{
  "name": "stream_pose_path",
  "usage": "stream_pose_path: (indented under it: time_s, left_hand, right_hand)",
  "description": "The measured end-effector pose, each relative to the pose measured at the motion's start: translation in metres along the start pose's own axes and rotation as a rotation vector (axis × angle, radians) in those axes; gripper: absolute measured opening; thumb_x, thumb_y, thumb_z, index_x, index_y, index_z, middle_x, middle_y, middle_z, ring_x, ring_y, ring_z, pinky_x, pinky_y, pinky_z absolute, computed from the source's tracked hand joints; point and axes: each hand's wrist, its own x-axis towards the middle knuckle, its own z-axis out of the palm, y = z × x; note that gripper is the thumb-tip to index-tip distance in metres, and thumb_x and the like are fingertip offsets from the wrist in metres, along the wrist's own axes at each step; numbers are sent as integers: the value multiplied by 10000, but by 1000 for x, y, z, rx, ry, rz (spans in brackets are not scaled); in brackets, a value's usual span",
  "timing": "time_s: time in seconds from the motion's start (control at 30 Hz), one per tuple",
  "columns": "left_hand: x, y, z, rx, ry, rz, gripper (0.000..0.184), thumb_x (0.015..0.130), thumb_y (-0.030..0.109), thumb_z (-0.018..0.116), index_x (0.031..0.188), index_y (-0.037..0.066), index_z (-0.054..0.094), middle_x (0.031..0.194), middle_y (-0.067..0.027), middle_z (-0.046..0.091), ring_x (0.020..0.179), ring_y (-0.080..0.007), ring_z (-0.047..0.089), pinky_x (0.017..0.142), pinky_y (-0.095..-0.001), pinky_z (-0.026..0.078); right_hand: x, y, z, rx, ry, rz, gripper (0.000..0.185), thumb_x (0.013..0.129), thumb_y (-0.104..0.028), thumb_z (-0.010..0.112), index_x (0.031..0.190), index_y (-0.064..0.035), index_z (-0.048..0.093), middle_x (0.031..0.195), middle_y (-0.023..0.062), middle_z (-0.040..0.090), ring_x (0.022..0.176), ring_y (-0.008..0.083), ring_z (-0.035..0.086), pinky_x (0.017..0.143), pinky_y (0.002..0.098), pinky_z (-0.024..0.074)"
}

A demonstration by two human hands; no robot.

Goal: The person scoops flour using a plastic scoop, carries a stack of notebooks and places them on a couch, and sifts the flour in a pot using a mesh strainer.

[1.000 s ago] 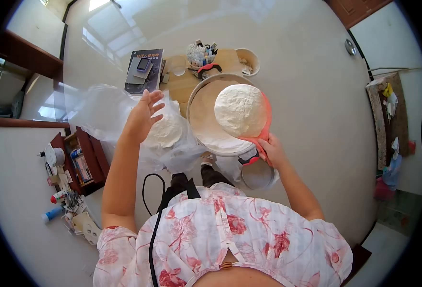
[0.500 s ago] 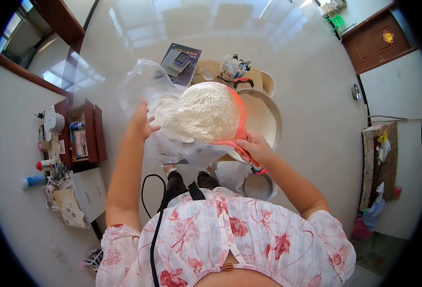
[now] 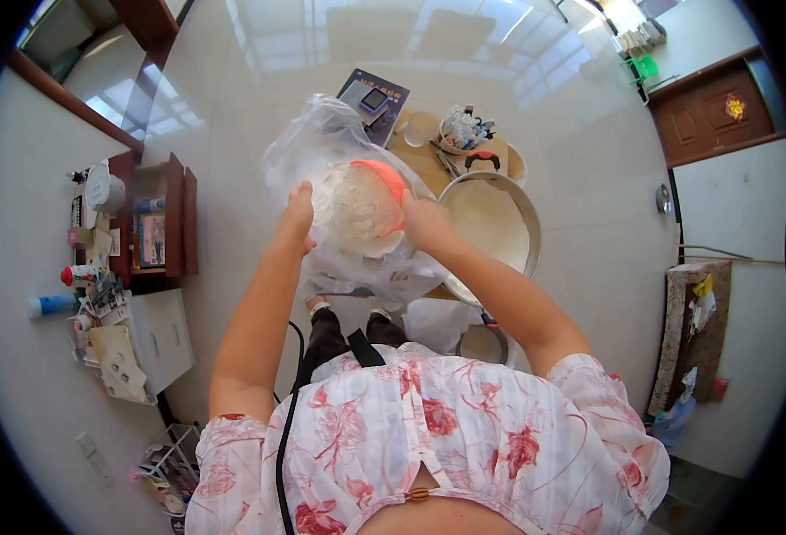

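A red bowl (image 3: 393,183) heaped with white flour (image 3: 353,209) is held over and partly inside a clear plastic bag (image 3: 321,134). The bowl leans, with its red side showing at the top and right. My right hand (image 3: 424,223) grips that red side, its fingertips partly hidden. On the opposite edge, my left hand (image 3: 298,216) curls against the bowl, thumb toward me; some of its fingers are hidden. Just right of my right hand, a large round pan (image 3: 535,218) with red-and-black handles contains more flour.
Beyond the bag, a small table (image 3: 424,160) bears a dark book (image 3: 393,89) with a small device on it, and a basket of small items (image 3: 464,129). At left stands an open red-brown cabinet (image 3: 179,214). Another round metal vessel (image 3: 484,343) is below the pan.
My left hand, spread and apart before, has come in to the bowl's left side. The bowl has moved left and down into the bag, turning as it went, with my right hand still gripping it.
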Motion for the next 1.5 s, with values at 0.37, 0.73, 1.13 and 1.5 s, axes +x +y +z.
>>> stream_pose_path:
  time_s: [0.37, 0.73, 1.13, 1.5]
  left_hand:
    - [20, -4, -4, -10, -44, -36, 739, 854, 561, 385, 1421, 197, 82, 1485, -95, 27, 1336, -386, 75, 943, -681, 148]
    - [12, 2, 0, 4, -73, -55, 772, 852, 572, 393, 1420, 147, 89, 1483, -98, 35, 1340, -373, 86, 945, -695, 136]
    - [16, -8, 5, 10, -96, -95, 760, 847, 548, 427, 1419, 166, 106, 1480, -92, 58, 1335, -376, 98, 946, -697, 127]
    - [12, 28, 16, -77, -178, 89, 720, 867, 489, 434, 1418, 187, 83, 1470, -55, 144, 1294, -355, 234, 962, -663, 176]
  right_hand:
    - [33, -46, -28, -377, -149, -34, 480, 796, -81, 497, 1243, 67, 403, 768, 134, 649, 690, 271, 651, 574, 373, 507]
    - [27, -37, -43, -522, -193, -106, 456, 792, -106, 526, 1220, 28, 449, 732, 91, 654, 655, 238, 655, 524, 348, 504]
    - [21, -26, -53, -393, -220, -96, 465, 788, -122, 540, 1203, 67, 447, 797, 107, 661, 704, 233, 659, 548, 328, 492]
    - [31, -23, -58, -442, -134, -87, 454, 785, -98, 539, 1201, 51, 438, 716, 85, 652, 637, 221, 659, 502, 321, 499]
